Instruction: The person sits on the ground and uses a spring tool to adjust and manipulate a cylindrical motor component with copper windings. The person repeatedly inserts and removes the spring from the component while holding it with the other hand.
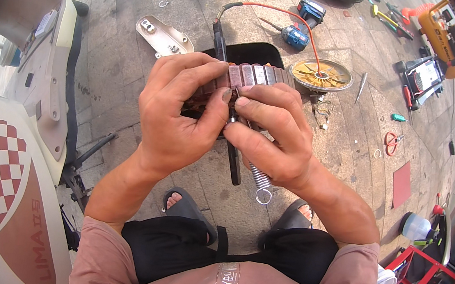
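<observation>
Both hands meet over an electric motor stator (257, 75) with a ring of metal teeth and reddish windings. My left hand (183, 96) grips its near left side, index finger on the rim and thumb on the face. My right hand (278, 127) pinches a thin metal piece against the face, close to the left thumb. Out of the right palm hangs a metal coil (261, 178) ending in a ring. A black shaft (233, 165) sticks out towards me below the fingers; a dark rod (220, 41) with an orange cable (274, 8) rises beyond. My fingers hide where they join.
A black container (263, 51) stands behind the stator. Farther off lie a spoked motor cover (303, 75), a blue cordless drill (299, 33) and a cream plastic part (166, 38). Scooter body panels (43, 220) line the left. Red-handled scissors (391, 143) and red sandpaper (402, 184) lie right.
</observation>
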### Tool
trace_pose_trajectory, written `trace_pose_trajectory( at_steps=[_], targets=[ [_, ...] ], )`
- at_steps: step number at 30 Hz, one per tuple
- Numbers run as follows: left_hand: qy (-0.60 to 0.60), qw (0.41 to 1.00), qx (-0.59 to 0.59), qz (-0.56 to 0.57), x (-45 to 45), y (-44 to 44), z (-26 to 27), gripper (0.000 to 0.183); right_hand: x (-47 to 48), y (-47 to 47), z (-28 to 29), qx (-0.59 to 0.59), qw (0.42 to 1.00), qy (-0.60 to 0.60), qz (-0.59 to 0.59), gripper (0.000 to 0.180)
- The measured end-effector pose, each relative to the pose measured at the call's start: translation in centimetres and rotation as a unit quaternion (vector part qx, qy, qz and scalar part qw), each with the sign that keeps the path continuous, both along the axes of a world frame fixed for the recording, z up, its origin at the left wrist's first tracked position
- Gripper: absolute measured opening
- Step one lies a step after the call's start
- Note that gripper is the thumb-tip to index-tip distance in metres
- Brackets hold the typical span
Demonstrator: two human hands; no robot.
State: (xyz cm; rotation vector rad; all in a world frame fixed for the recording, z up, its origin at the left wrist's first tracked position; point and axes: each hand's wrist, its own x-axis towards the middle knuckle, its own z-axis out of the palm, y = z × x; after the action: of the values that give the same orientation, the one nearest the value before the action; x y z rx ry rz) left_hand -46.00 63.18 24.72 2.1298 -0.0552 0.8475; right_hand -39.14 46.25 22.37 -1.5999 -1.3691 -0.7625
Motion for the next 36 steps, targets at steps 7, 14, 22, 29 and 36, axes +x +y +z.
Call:
trace_pose_trajectory(
  at_steps=[7, 14, 22, 29, 36],
  targets=[
    [0.003, 1.0, 0.0, 0.001, 0.02, -0.05, -0.01, 0.031, -0.14, -0.11, -0.02, -0.002, 1.0, 0.012, 0.005, 0.028],
    [0.005, 1.0, 0.011, 0.001, 0.04, -0.12, 0.26, 0.031, -0.34, 0.02, -0.05, -0.002, 1.0, 0.006, -0.006, 0.028],
    [0.016, 0.998, 0.059, -0.017, -0.21, 0.43, 0.06, 0.03, -0.46, 0.03, 0.12, -0.003, 1.0, 0.015, -0.01, 0.026],
    [0.013, 1.0, 0.021, -0.004, -0.17, 0.07, 0.11, 0.03, -0.21, -0.11, 0.05, -0.011, 1.0, 0.013, 0.001, 0.026],
    [0.001, 1.0, 0.022, 0.005, 0.05, -0.19, 0.31, 0.028, -0.76, 0.21, 0.03, -0.003, 1.0, 0.014, -0.016, 0.027]
  ],
)
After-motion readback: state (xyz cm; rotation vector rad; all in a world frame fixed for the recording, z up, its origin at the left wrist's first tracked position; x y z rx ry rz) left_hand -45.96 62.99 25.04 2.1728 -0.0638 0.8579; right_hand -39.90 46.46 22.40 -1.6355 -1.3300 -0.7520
